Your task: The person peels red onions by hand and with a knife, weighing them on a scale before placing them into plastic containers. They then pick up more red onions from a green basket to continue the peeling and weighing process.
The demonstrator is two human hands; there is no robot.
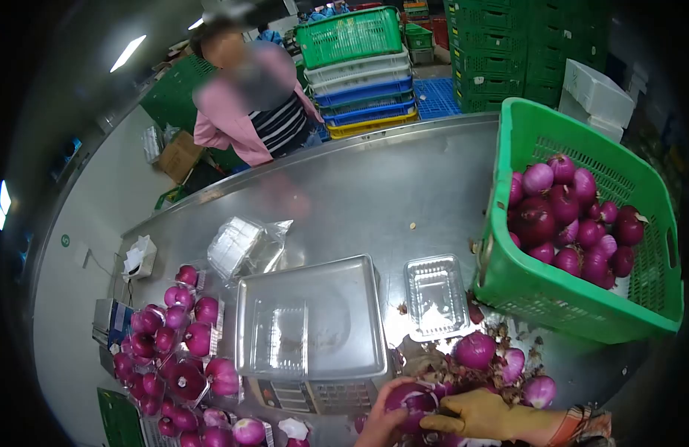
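Observation:
My left hand (383,419), bare, is wrapped round a red onion (408,401) at the bottom of the view. My right hand (482,414), in a yellowish work glove, has its fingers closed against the onion's right side. Loose red onions (474,350) and a litter of dry onion skins (434,365) lie just beyond my hands. To the left stands an upturned metal tray (326,298) with a clear plastic tray (279,339) on top. Another clear plastic tray (436,296) rests on the metal table.
A green crate (553,298) of red onions stands at the right. Several packed onions (186,380) crowd the left side, near a bagged stack of clear trays (238,246). Across the metal table (344,194) stands a person (240,112) in pink, beside stacked crates (363,89).

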